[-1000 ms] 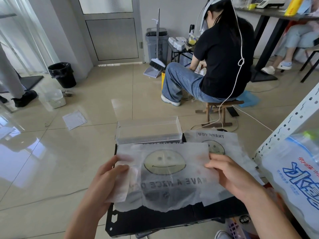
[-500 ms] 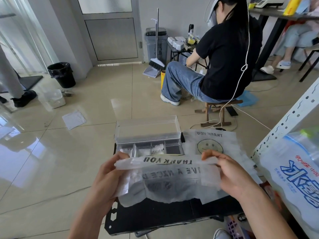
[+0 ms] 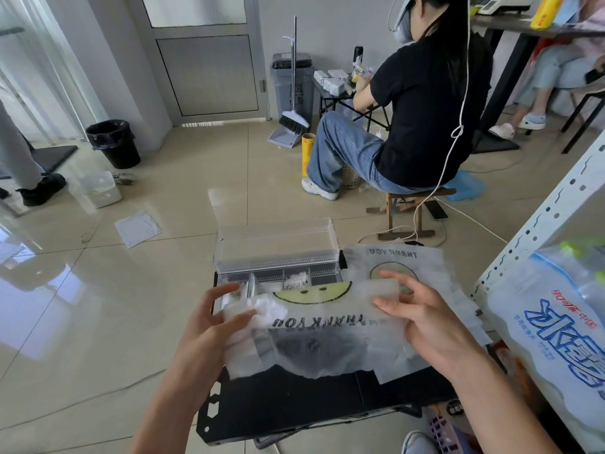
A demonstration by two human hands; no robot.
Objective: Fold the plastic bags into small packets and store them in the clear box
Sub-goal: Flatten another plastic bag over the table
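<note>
bag [image 3: 327,335] is pinched by left hand [image 3: 209,332], right hand [image 3: 432,326] | box [image 3: 278,253] front is hidden by it | spare bag [image 3: 425,260] is laid right of box

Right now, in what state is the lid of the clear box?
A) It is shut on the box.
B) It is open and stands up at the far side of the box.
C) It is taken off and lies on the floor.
B: the lid stands raised behind the clear box, and the box's compartments show uncovered just beyond the plastic bag.
</note>
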